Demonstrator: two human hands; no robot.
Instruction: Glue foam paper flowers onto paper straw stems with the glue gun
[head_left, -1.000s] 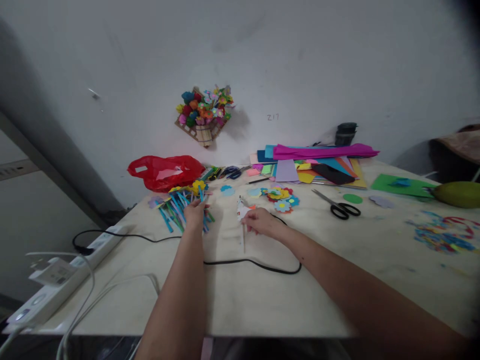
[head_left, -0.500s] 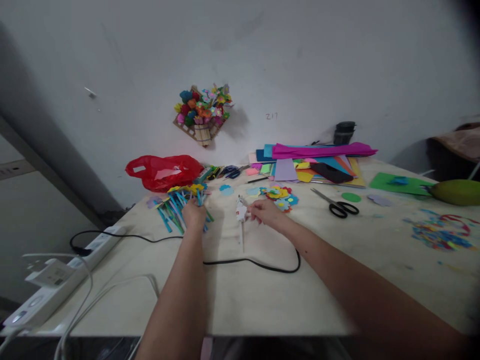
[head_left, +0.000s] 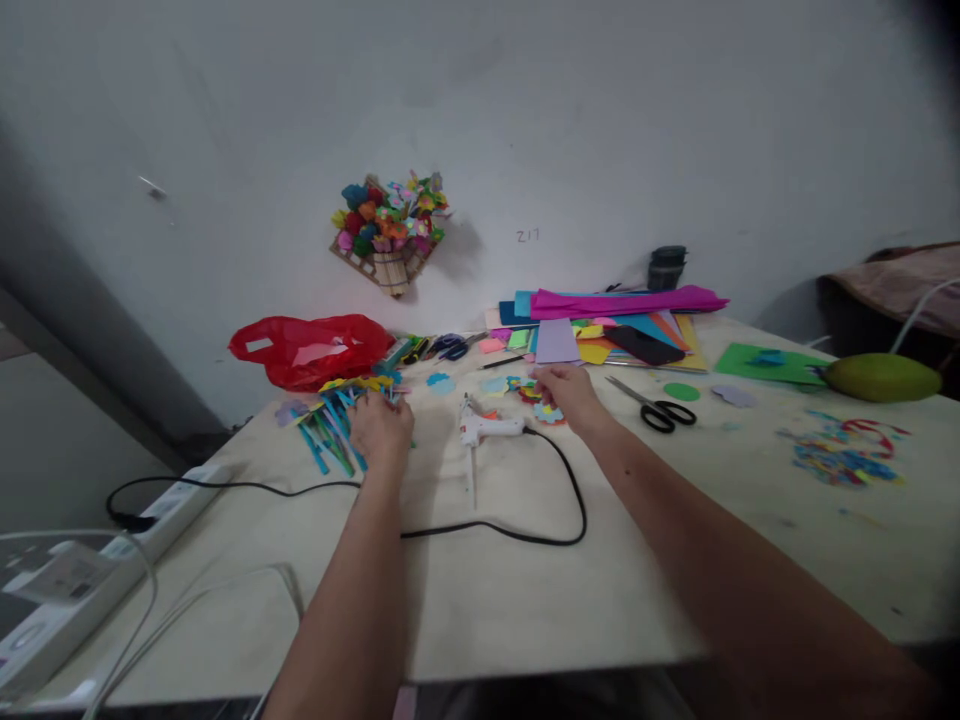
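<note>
Flower cutouts (head_left: 550, 414) lie beneath and just left of the right hand (head_left: 568, 395), the nearer one; stems (head_left: 335, 440), roughly fore-and-aft, lie beside the left hand (head_left: 382, 430); neither hand's grasp can be told.

A red plastic bag (head_left: 315, 350) lies well left of a dark cup (head_left: 667, 268).

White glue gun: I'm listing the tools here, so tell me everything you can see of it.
The white glue gun, plastic by its look, lies on the table, seemingly on its side, unheld. Its far end points toward the wall, details there too small to tell; the handle extends right. A thin pale stick protrudes from the body toward the near edge. A black cord leaves the handle's end and loops leftward across the table.
</note>
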